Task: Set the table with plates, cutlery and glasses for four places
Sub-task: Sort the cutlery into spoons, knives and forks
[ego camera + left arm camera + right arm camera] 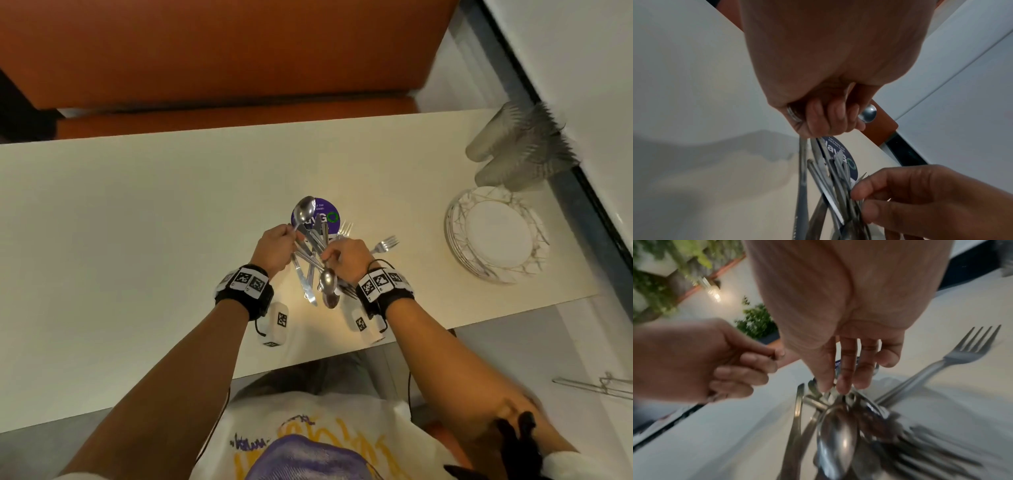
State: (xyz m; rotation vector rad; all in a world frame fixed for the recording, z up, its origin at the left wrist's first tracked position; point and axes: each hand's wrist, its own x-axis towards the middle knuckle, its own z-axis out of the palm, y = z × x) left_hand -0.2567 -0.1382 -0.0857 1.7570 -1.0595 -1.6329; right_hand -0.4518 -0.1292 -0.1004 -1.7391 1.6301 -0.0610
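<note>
Head view: above the middle of the tabletop (137, 212), the left hand (274, 248) is clenched round a fan of cutlery (310, 260), one spoon (303, 209) sticking up past the knuckles toward the far edge. The right hand (347, 258) pinches into the same bunch, a second spoon bowl hanging below it toward the near edge. Two forks (385, 244) lie on the tabletop beside the purple sticker (323, 214). The stacked plates (498, 234) and nested glasses (507, 150) sit by the right edge; the whole left half is open for laying places.

Left wrist view: the fingers (824, 118) curl tight on the handles; knives and forks splay downward.

Right wrist view: straight-ish fingers (846, 369) nip the handle ends, one fork (953, 363) lying apart.

Stiff, smooth steel likely slides within a bundle, so taking each piece singly by the handle seems safest; the plates look breakable and better lifted from under the rim.
</note>
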